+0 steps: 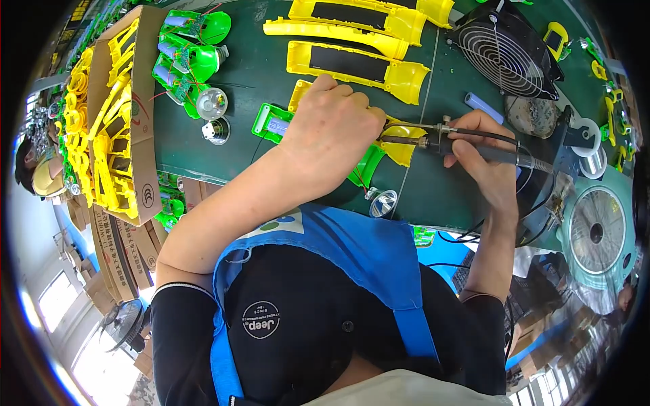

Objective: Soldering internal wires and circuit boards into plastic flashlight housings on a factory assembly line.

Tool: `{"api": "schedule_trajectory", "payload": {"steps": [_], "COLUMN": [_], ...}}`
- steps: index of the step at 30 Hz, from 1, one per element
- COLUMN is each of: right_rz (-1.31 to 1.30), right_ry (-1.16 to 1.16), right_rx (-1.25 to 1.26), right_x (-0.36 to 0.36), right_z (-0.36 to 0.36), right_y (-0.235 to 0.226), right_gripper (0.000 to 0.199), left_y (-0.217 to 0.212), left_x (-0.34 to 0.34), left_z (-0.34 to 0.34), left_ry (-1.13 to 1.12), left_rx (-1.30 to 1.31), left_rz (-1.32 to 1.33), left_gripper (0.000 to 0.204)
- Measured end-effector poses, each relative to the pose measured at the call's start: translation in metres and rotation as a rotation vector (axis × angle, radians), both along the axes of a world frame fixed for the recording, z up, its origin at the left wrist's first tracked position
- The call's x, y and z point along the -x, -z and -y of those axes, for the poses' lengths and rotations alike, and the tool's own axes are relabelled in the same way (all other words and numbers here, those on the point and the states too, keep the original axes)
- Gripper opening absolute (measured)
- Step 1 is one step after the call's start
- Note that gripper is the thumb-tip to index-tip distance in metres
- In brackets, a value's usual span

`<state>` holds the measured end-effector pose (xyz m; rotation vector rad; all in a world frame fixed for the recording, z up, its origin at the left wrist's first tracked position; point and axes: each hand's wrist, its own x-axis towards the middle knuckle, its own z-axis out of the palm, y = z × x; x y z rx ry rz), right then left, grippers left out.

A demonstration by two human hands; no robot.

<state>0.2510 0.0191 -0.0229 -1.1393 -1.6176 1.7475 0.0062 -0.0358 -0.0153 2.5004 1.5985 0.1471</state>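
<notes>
My right hand (484, 152) is closed around the dark handle of a soldering iron (441, 143), which has a thin metal tube along it. The iron's tip points left, close to the fingers of my left hand (332, 128). That left hand is closed above a yellow plastic shell (404, 154); whatever its fingertips pinch is hidden. Left of the hand shows a green housing (260, 120) with a pale cylindrical cell. Another green part (367, 166) lies beneath the hand, with wires running to a round lamp reflector (384, 202) near the table's front edge.
Yellow half shells (352, 64) lie across the far table. Green assemblies with reflectors (193, 57) sit left, beside a cardboard box (144, 115) of yellow parts. A black fan (504, 47), a blue cell (483, 107), a solder spool (593, 162) and a teal round fan (596, 230) stand right.
</notes>
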Motion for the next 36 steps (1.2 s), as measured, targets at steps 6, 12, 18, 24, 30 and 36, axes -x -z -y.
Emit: {"api": "schedule_trajectory", "payload": {"steps": [6, 12, 18, 24, 30, 36], "right_rz": [0.034, -0.047, -0.182, -0.117, -0.065, -0.153], "right_ry": [-0.035, 0.126, 0.450, 0.280, 0.292, 0.270], "right_rx": [-0.049, -0.053, -0.445, -0.680, -0.903, -0.848], "right_x": [0.000, -0.017, -0.016, 0.042, 0.046, 0.041], "right_z": [-0.001, 0.016, 0.057, 0.066, 0.064, 0.070], "right_y": [-0.001, 0.005, 0.027, 0.040, 0.056, 0.054], "right_gripper": [0.016, 0.020, 0.038, 0.034, 0.031, 0.033], "left_y": [-0.002, -0.002, 0.000, -0.001, -0.001, 0.001], "left_x": [-0.001, -0.003, -0.004, -0.001, -0.002, 0.001], "left_z": [0.000, 0.000, 0.001, 0.000, 0.001, 0.002], "left_ry": [0.005, -0.004, -0.014, 0.005, 0.005, 0.030], "left_rx": [-0.033, -0.040, -0.064, -0.060, -0.037, -0.049], "left_rz": [0.008, -0.043, -0.019, -0.023, -0.026, -0.005], "left_gripper": [0.002, 0.003, 0.002, 0.003, 0.008, 0.006]}}
